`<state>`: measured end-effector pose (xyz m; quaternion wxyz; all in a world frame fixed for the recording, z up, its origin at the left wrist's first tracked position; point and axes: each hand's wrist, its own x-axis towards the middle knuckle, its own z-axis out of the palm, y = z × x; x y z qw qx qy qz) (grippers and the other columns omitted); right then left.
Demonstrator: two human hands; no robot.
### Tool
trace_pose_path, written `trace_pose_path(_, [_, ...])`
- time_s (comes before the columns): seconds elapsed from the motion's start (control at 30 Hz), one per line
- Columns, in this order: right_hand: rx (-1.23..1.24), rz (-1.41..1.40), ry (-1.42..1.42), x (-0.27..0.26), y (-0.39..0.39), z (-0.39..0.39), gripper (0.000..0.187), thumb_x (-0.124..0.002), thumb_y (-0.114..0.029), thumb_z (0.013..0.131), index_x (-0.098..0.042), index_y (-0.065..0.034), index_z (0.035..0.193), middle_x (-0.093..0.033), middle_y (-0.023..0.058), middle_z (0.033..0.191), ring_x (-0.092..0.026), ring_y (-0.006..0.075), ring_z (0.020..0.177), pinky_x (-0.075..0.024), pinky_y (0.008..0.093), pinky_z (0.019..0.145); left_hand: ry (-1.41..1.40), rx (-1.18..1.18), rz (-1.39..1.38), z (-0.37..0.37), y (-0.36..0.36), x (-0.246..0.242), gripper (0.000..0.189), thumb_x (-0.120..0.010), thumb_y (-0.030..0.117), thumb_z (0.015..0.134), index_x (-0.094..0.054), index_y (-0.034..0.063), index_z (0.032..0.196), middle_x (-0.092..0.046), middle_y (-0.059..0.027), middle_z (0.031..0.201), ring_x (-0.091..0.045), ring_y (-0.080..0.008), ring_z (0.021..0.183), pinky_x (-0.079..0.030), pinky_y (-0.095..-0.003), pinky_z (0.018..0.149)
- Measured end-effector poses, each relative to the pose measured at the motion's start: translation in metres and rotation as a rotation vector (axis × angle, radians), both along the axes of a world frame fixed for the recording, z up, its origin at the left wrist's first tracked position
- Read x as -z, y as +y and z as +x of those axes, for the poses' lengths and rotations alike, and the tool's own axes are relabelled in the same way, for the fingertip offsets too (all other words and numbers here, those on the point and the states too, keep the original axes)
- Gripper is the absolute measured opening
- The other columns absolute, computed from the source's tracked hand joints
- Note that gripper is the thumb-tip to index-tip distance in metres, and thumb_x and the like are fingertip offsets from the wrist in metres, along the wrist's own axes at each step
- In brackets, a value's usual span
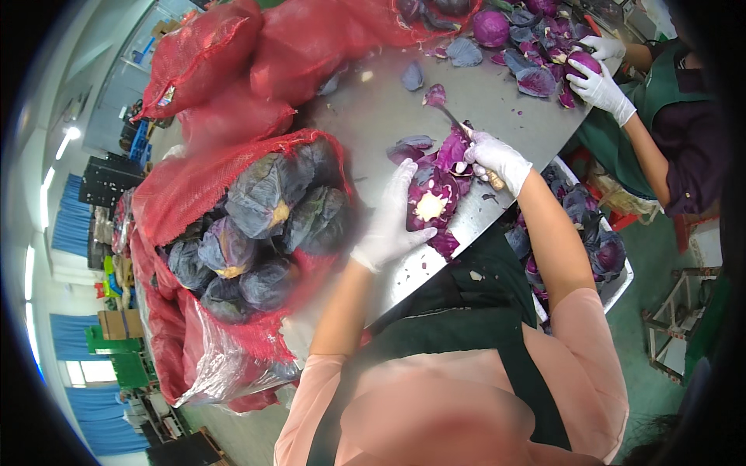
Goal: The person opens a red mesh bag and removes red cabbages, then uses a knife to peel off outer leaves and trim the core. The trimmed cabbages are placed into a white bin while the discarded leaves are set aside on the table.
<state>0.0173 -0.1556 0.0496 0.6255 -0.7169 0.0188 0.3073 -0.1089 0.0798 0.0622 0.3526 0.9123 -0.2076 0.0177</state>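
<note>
A red cabbage (432, 199) lies on the metal table with its pale cut stem end facing up. My left hand (387, 216), in a white glove, grips it along its left side, thumb below the stem. In my gloved right hand (500, 162) is a knife (453, 117) with a wooden handle, its dark blade pointing up and away over the table. The right fingertips are close to a loosened purple leaf (452, 150) at the cabbage's far side; whether they pinch it is unclear. Loose outer leaves (408, 148) lie just beyond the cabbage.
An open red mesh sack (233, 175) of whole cabbages stands left, with fuller sacks (204, 52) behind. A white crate (619, 285) of leaves sits below the right edge of the table (373, 105). At upper right, a co-worker's gloved hands (603, 87) hold another cabbage (583, 63).
</note>
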Motion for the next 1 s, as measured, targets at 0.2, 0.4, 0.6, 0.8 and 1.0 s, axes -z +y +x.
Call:
trace_pose_path(0.2, [0.25, -0.274, -0.721, -0.016, 0.012, -0.056, 0.05, -0.05, 0.006, 0.083, -0.054, -0.0092, 0.13, -0.066, 0.0112, 0.094, -0.068, 0.0206, 0.091, -0.0537, 0.0329, 0.083, 0.108, -0.132, -0.046, -0.009, 0.002, -0.005, 0.111, -0.088, 0.021, 0.066, -0.024, 0.0039, 0.156, -0.036, -0.025, 0.146, -0.036, -0.0397, 0.139, -0.03, -0.0433, 0.118])
trace_pose_path(0.4, [0.003, -0.033, -0.711, -0.004, 0.016, -0.098, 0.066, -0.065, -0.008, 0.087, -0.041, -0.0078, 0.149, -0.05, 0.0171, 0.147, -0.05, 0.0277, 0.136, -0.0406, 0.0364, 0.113, 0.06, -0.16, 0.054, -0.001, 0.007, 0.002, 0.108, -0.085, 0.028, 0.071, -0.024, 0.0021, 0.155, -0.037, -0.025, 0.147, -0.036, -0.0377, 0.14, -0.031, -0.0429, 0.118])
trace_pose_path(0.6, [-0.237, -0.348, -0.906, -0.013, 0.016, -0.078, 0.062, -0.064, -0.025, 0.088, -0.047, -0.0078, 0.145, -0.056, 0.018, 0.14, -0.056, 0.034, 0.125, -0.0452, 0.0404, 0.107, 0.076, -0.06, -0.094, 0.007, 0.009, 0.012, 0.106, -0.085, 0.024, 0.072, -0.023, -0.001, 0.154, -0.035, -0.0244, 0.151, -0.034, -0.034, 0.143, -0.028, -0.0408, 0.12])
trace_pose_path(0.8, [-0.23, -0.349, -0.962, 0.003, 0.02, -0.051, 0.045, -0.062, -0.014, 0.086, -0.058, -0.0076, 0.13, -0.063, 0.0159, 0.126, -0.062, 0.0344, 0.115, -0.05, 0.0406, 0.098, 0.064, -0.04, -0.046, 0.01, 0.007, -0.01, 0.103, -0.085, 0.014, 0.069, -0.027, 0.0014, 0.153, -0.038, -0.0181, 0.151, -0.037, -0.0291, 0.142, -0.028, -0.0385, 0.119])
trace_pose_path(1.0, [0.04, -0.19, -0.614, 0.059, 0.028, -0.007, 0.033, -0.066, -0.012, 0.09, -0.059, 0.0034, 0.119, -0.068, 0.0154, 0.099, -0.067, 0.0253, 0.076, -0.0532, 0.0362, 0.068, 0.41, 0.037, -0.494, 0.01, 0.021, -0.016, 0.105, -0.086, 0.004, 0.065, -0.028, 0.0044, 0.153, -0.036, -0.0117, 0.152, -0.034, -0.0235, 0.143, -0.025, -0.0357, 0.121])
